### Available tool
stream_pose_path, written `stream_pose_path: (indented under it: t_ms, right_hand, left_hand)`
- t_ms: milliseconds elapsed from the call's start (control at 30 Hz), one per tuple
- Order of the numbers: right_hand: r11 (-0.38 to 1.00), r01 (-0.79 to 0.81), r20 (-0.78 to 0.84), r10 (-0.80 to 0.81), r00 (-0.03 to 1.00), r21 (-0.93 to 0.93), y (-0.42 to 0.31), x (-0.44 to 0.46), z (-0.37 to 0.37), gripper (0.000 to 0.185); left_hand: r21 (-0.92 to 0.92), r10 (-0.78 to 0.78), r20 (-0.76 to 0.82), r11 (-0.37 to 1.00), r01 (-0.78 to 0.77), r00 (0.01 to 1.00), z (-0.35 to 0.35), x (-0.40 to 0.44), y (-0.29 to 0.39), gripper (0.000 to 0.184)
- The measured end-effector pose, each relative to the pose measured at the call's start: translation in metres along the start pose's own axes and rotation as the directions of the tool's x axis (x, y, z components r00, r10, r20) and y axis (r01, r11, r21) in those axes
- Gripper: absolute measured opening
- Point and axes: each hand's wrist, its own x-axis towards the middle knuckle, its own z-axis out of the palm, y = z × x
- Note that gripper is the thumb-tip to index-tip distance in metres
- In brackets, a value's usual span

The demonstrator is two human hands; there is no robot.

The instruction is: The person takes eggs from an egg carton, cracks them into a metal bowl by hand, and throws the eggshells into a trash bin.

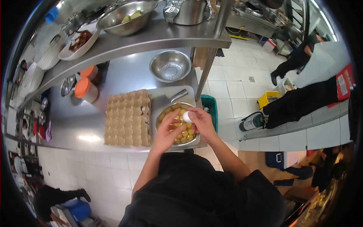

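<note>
A steel bowl [184, 143] full of several yellow egg yolks stands on a pale cutting board [159, 92] at the counter's front edge. Over it, my right hand [202, 123] holds a white egg [186, 117] between thumb and fingers. My left hand [169, 128] hovers above the bowl's left side, fingers apart and holding nothing. Stacked cardboard egg trays [126, 119] lie just left of the bowl. Behind it, a cleaver [162, 102] rests on the board.
An empty steel bowl [170, 66] and orange-lidded tubs [86, 90] stand farther back. Overhead runs a steel shelf [151, 41] with a post at its right. A green bin [210, 113] is beside the counter; people are at right and lower left.
</note>
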Motion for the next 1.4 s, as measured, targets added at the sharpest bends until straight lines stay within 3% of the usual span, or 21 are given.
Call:
stream_pose_path:
  t_ms: [67,133,200,233,267,333,400,433,500,533,633,733,867,1033,1100,1133,1200,1267,1400]
  right_hand:
    - [0.998,-0.015,-0.046,0.018,0.999,0.065,0.005,0.008,0.01,0.034]
    - [0.994,0.007,-0.121,-0.02,0.992,-0.111,0.003,0.009,0.017,0.029]
    - [0.98,-0.081,-0.168,0.05,0.985,-0.181,0.01,0.012,0.024,0.028]
    - [0.97,-0.051,-0.152,0.015,0.988,-0.236,0.015,0.013,0.026,0.027]
    - [0.964,-0.045,-0.171,0.0,0.985,-0.261,0.013,0.01,0.033,0.028]
    - [0.808,0.09,-0.168,-0.228,0.959,-0.582,0.013,0.003,0.037,0.027]
    - [0.737,0.354,-0.058,-0.468,0.882,-0.576,0.02,0.002,0.039,0.028]
    - [0.725,0.357,-0.076,-0.49,0.869,-0.59,0.022,0.001,0.04,0.028]
    - [0.616,0.441,0.091,-0.515,0.853,-0.653,0.023,-0.005,0.043,0.034]
    - [0.607,0.435,0.078,-0.523,0.849,-0.665,0.023,-0.008,0.044,0.034]
    - [0.754,0.34,-0.061,-0.448,0.892,-0.561,0.029,-0.014,0.05,0.035]
    - [0.738,0.283,-0.041,-0.387,0.921,-0.613,0.024,-0.017,0.047,0.035]
    - [0.749,0.338,0.012,-0.403,0.915,-0.57,0.027,-0.02,0.042,0.037]
    - [0.651,0.387,0.102,-0.43,0.897,-0.653,0.017,-0.013,0.042,0.034]
    - [0.574,0.444,0.126,-0.508,0.852,-0.687,0.021,-0.006,0.047,0.032]
    - [0.502,0.491,0.15,-0.574,0.805,-0.712,0.023,-0.001,0.048,0.031]
    - [0.494,0.501,0.162,-0.578,0.8,-0.71,0.021,0.003,0.053,0.03]
    - [0.468,0.503,0.16,-0.597,0.786,-0.727,0.023,0.003,0.06,0.029]
    - [0.421,0.54,0.204,-0.62,0.758,-0.729,0.022,0.01,0.059,0.03]
  left_hand:
    - [-0.08,-0.003,0.08,0.997,0.009,0.997,-0.005,0.017,0.002,0.059]
    - [-0.012,-0.027,0.243,0.999,0.031,0.97,-0.013,0.033,-0.012,0.051]
    - [0.086,-0.201,0.32,0.979,0.183,0.926,-0.029,0.04,-0.009,0.048]
    - [-0.025,-0.134,0.306,0.989,0.149,0.943,-0.032,0.04,-0.013,0.043]
    - [0.053,-0.165,0.353,0.986,0.156,0.921,-0.04,0.043,-0.024,0.043]
    - [-0.118,-0.208,0.361,0.957,0.266,0.909,-0.044,0.041,-0.052,0.042]
    - [-0.131,-0.306,0.325,0.923,0.363,0.895,-0.046,0.04,-0.047,0.042]
    - [-0.164,-0.294,0.318,0.919,0.358,0.901,-0.047,0.038,-0.059,0.042]
    - [-0.201,-0.271,0.331,0.915,0.349,0.904,-0.046,0.038,-0.068,0.042]
    - [-0.217,-0.297,0.337,0.899,0.381,0.893,-0.046,0.038,-0.065,0.042]
    - [-0.232,-0.3,0.365,0.887,0.399,0.881,-0.044,0.04,-0.065,0.041]
    - [-0.22,-0.291,0.375,0.894,0.39,0.88,-0.047,0.035,-0.06,0.039]
    - [-0.165,-0.278,0.382,0.918,0.361,0.881,-0.046,0.033,-0.064,0.039]
    - [0.0,-0.325,0.338,0.938,0.346,0.883,-0.047,0.036,-0.058,0.037]
    - [0.044,-0.223,0.295,0.975,0.22,0.929,-0.045,0.037,-0.032,0.039]
    - [0.049,-0.25,0.269,0.968,0.246,0.93,-0.046,0.037,-0.031,0.041]
    - [0.048,-0.296,0.205,0.955,0.293,0.933,-0.047,0.036,-0.031,0.042]
    - [-0.039,-0.257,0.206,0.962,0.271,0.944,-0.047,0.035,-0.031,0.043]
    - [-0.014,-0.201,0.119,0.979,0.204,0.972,-0.045,0.033,-0.034,0.04]
